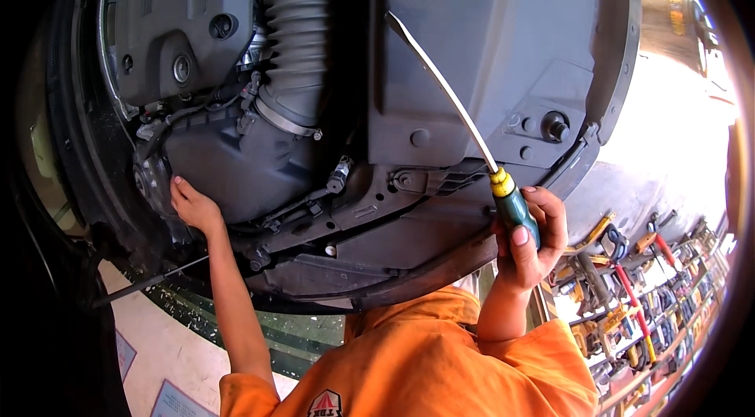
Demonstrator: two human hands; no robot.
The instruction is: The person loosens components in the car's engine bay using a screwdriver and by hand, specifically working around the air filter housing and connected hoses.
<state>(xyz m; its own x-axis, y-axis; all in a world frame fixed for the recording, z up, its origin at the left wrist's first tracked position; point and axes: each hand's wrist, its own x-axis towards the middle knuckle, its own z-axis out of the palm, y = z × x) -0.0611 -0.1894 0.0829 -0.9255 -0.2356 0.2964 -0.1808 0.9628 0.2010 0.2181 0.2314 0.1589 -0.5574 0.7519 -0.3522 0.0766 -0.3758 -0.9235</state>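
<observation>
My right hand [527, 240] is wrapped round the green handle of a flathead screwdriver [464, 114] with a yellow collar. The long metal shaft points up and to the left, its flat tip raised in front of a grey plastic cover [464, 24]. At the left, my left hand [195, 206] rests its fingers against the side edge of a black air filter box [236, 157]. Those fingers are fairly straight, and part of them is hidden. A ribbed intake hose [297, 32] joins the box at a metal hose clamp [287, 120].
A grey engine cover [185, 16] lies at the upper left. The car's front edge [370, 287] curves between me and the engine bay. A thin rod [149, 283] crosses below my left forearm. On the right, a rack [668, 315] holds many hand tools.
</observation>
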